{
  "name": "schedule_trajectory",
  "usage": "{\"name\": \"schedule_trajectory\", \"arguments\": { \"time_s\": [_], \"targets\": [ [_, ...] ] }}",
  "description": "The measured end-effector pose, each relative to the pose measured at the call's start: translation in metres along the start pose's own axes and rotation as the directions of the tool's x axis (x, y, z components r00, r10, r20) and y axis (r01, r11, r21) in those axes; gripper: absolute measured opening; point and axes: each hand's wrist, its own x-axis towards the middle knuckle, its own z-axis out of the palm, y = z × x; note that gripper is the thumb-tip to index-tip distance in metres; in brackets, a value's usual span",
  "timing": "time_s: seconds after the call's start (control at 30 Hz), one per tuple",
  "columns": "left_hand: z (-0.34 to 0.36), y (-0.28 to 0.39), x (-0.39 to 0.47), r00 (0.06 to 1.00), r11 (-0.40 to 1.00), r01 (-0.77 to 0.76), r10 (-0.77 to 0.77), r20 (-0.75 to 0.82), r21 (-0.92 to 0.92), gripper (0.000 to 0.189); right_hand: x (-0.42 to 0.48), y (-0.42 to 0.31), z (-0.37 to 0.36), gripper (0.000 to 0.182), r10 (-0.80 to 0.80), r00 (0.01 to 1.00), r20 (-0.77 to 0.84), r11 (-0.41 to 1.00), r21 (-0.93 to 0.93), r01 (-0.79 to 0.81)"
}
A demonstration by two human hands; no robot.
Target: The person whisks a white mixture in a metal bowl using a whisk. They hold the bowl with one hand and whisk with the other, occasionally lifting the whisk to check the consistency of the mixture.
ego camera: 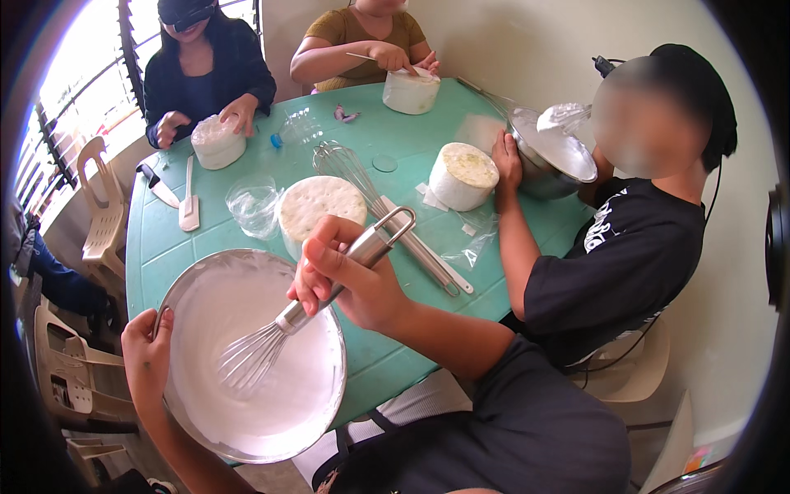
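Note:
My right hand (352,272) is closed around the steel handle of a balloon whisk (256,355), which slants down to the left. The whisk's wires dip into white cream in a large metal bowl (341,376). With my left hand (148,352) I grip the bowl's left rim, thumb over the edge. White cream coats the inner wall. Just beyond the bowl stands a round white cake-shaped block (321,200) with a pitted top, partly hidden behind my right hand.
The green table (370,352) also bears a large whisk (345,163), a knife (159,187), a spatula (189,210), crumpled plastic (253,207) and a plastic bottle (299,128). A co-worker at right tilts a cream bowl (549,148); two people opposite touch round white blocks (219,142).

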Motion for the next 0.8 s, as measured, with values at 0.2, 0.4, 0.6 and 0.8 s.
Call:
{"name": "schedule_trajectory", "arguments": {
  "time_s": [0.2, 0.4, 0.6, 0.8],
  "targets": [
    [0.000, 0.004, -0.001, 1.000, 1.000, 0.004, -0.004, -0.014, 0.003, 0.039, 0.005, -0.001, -0.006, 0.023, 0.042, 0.999, -0.030, 0.999, 0.021, -0.041],
    [-0.003, 0.010, -0.004, 0.999, 0.997, 0.002, 0.002, -0.047, 0.078, 0.038, 0.004, 0.000, -0.004, 0.022, 0.043, 0.999, -0.018, 0.999, 0.017, -0.043],
    [-0.003, 0.012, -0.004, 0.999, 0.999, 0.004, -0.003, -0.038, 0.033, 0.035, 0.003, 0.008, -0.008, 0.022, -0.033, 0.999, -0.005, 0.998, -0.055, 0.033],
    [-0.003, 0.006, -0.001, 0.999, 0.998, 0.038, -0.038, -0.013, -0.048, 0.035, 0.007, 0.004, 0.003, 0.022, -0.096, 0.988, 0.119, 0.979, -0.167, 0.116]
  ]
}}
